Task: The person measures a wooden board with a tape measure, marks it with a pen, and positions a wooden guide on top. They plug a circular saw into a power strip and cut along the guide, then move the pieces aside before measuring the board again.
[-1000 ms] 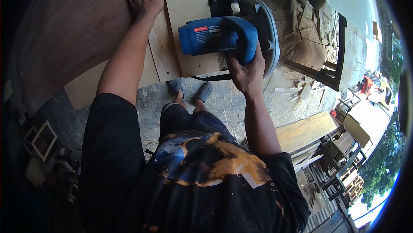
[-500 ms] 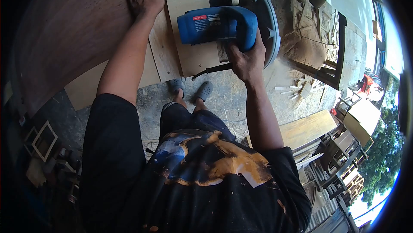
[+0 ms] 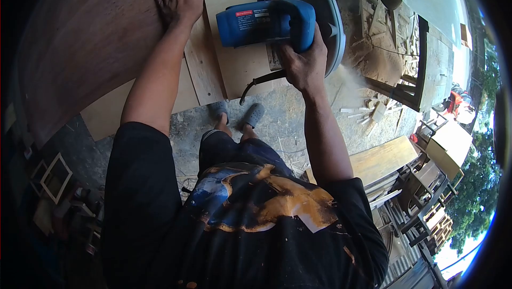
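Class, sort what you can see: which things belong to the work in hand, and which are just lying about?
In use:
- circular saw, gripped by the right hand
- pale board under the saw
- left hand, spread on wood

Apparently just lying about:
- offcuts on the floor
- yellowish plank

Power saw (image 3: 261,32), blue, gripped in the right hand (image 3: 306,67): bore one red badge (image 3: 244,13) in white lettering, small, which read "Dong Cheng". The badge stood ahead of the right hand and off toward the left hand (image 3: 181,5). Pale label (image 3: 262,14), just beside the badge, on the side nearer the right hand: characters were too small to read. White small print (image 3: 245,24), directly below the badge: several lines were illegible.
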The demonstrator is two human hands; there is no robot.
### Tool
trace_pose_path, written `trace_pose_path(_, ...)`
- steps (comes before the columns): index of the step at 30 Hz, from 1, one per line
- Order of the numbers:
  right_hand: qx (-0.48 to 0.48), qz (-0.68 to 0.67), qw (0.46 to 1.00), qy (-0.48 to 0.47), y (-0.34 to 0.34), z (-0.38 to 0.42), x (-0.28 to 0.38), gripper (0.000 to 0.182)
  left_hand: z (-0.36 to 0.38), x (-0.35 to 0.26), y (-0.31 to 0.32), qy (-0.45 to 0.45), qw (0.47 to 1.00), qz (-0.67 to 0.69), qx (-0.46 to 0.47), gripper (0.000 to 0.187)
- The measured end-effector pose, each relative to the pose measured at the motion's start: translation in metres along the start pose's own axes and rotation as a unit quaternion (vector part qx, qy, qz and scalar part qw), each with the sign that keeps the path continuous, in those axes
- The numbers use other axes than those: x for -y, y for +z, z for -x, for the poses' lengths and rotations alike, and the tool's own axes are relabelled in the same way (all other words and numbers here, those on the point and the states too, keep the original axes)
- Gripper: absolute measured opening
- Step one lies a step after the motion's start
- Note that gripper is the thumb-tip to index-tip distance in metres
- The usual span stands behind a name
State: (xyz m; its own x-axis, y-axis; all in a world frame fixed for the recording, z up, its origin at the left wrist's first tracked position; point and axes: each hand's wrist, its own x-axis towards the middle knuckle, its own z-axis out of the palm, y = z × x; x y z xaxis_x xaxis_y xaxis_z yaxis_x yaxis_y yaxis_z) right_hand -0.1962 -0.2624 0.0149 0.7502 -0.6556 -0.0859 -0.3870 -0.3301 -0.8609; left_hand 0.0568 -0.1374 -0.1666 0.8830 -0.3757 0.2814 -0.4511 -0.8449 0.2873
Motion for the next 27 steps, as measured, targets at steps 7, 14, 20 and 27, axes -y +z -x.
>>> trace_pose_path(7, -0.005, 0.017, 1.000, -0.011, 0.001, -0.011, 0.005, 0.068, 0.000, -0.001, -0.001, 0.003, 1.000, -0.006, -0.010, 0.051)
trace_pose_path(14, -0.006, 0.025, 0.999, -0.036, 0.005, -0.025, 0.004, 0.069, 0.000, -0.004, -0.006, -0.003, 1.000, -0.008, 0.006, 0.049)
trace_pose_path(20, 0.005, 0.025, 1.000, -0.015, 0.006, -0.035, 0.009, 0.070, 0.000, -0.005, -0.008, -0.004, 1.000, -0.011, 0.009, 0.049)
trace_pose_path(27, -0.007, 0.033, 0.998, -0.052, 0.011, -0.049, 0.003, 0.070, 0.001, -0.004, -0.003, 0.001, 1.000, -0.018, -0.011, 0.049)
